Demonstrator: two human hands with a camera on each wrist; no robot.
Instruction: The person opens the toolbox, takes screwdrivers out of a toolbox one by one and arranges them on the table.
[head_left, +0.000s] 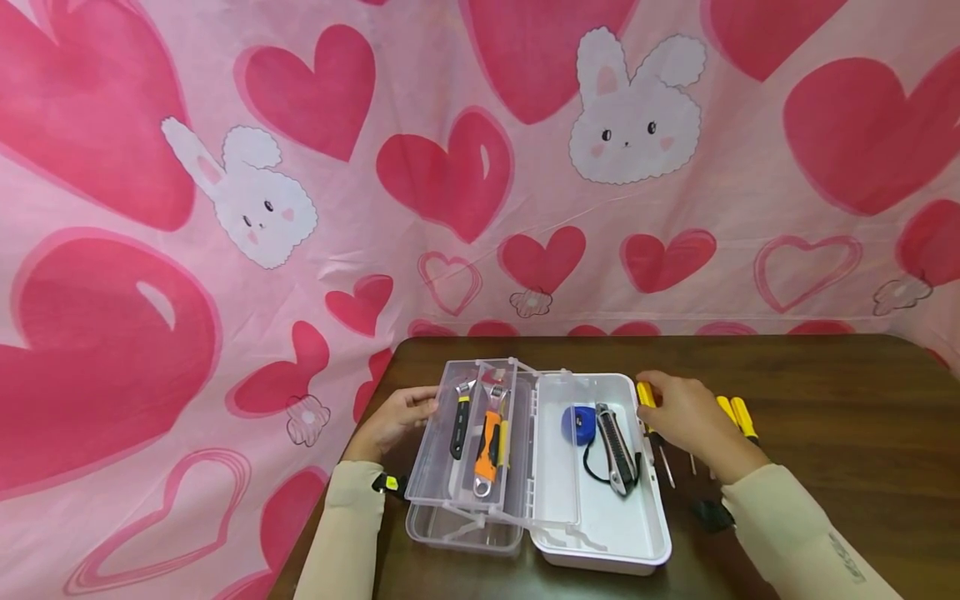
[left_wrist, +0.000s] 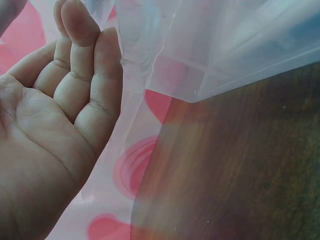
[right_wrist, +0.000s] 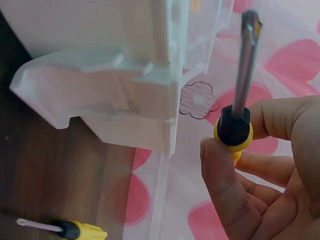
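My right hand (head_left: 693, 421) pinches a screwdriver (right_wrist: 245, 70) with a yellow and black handle between thumb and fingers, beside the right wall of a white toolbox (head_left: 637, 533). Its metal shaft points down in the head view. My left hand (head_left: 393, 421) is at the left edge of the toolbox's clear tray (head_left: 435, 467), fingers slightly bent; in the left wrist view they grip nothing. Inside the tray are a black-handled adjustable wrench (head_left: 461, 429), an orange-handled tool (head_left: 489, 442) and a partly hidden yellow item (head_left: 504, 442). The white compartment holds a blue tape measure (head_left: 580, 425) and a utility knife (head_left: 615, 450).
To the right of my right hand, more yellow-handled screwdrivers (head_left: 744, 417) lie on the dark wooden table (head_left: 862, 467), partly hidden by my arm. Below the tray is a clear lid (head_left: 457, 537). A pink curtain (head_left: 525, 192) with hearts and rabbits hangs behind the table.
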